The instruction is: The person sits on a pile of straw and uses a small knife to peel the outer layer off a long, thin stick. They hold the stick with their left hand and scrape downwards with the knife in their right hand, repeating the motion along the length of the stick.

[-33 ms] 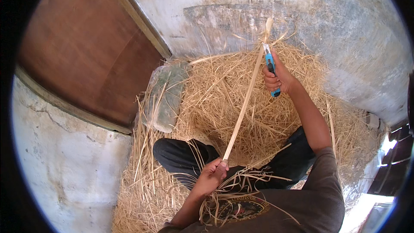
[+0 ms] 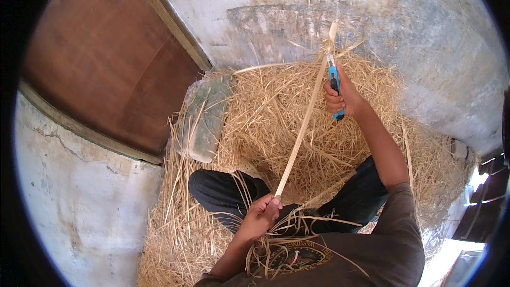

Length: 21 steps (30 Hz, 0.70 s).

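My left hand [image 2: 260, 213] pinches the near end of a long pale cane strip [image 2: 304, 122] that runs up and away toward the wall. My right hand [image 2: 341, 98] is stretched out in front, gripping a blue-handled utility knife [image 2: 333, 82] whose blade meets the far end of the strip. Loose thin strips [image 2: 287, 244] lie bunched in my lap over my dark shirt. I sit cross-legged in dark trousers [image 2: 223, 191] on a heap of straw-like shavings [image 2: 265, 127].
A brown wooden door [image 2: 106, 58] stands at the left in a pale frame. A clear plastic bag [image 2: 204, 117] lies on the shavings by the door's corner. Grey plastered wall [image 2: 372, 10] rises ahead, and a worn white wall [image 2: 79, 202] at lower left.
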### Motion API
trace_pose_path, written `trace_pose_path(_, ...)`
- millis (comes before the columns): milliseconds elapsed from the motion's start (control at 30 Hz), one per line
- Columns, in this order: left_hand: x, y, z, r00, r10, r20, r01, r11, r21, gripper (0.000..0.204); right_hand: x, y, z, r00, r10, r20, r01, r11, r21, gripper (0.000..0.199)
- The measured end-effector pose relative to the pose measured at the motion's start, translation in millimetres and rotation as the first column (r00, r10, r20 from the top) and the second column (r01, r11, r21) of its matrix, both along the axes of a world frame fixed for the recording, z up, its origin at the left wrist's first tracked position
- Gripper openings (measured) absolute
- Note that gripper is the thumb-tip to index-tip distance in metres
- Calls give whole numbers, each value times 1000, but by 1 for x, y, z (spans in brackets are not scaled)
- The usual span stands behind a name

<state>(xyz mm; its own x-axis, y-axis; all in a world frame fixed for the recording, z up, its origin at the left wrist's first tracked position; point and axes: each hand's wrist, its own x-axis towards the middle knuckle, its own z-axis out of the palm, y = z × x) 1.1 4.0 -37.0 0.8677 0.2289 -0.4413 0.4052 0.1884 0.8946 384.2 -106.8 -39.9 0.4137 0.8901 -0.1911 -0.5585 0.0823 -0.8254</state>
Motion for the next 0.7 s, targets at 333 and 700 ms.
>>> trace_pose_path(333,24,5,15,976,198,85,-186,973,-137,24,-134,16,-5,-278,105,955,252,967,-33,68)
trace_pose_path(700,24,0,15,984,144,105,-136,987,-84,25,-103,29,0,-384,20,923,353,927,126,74)
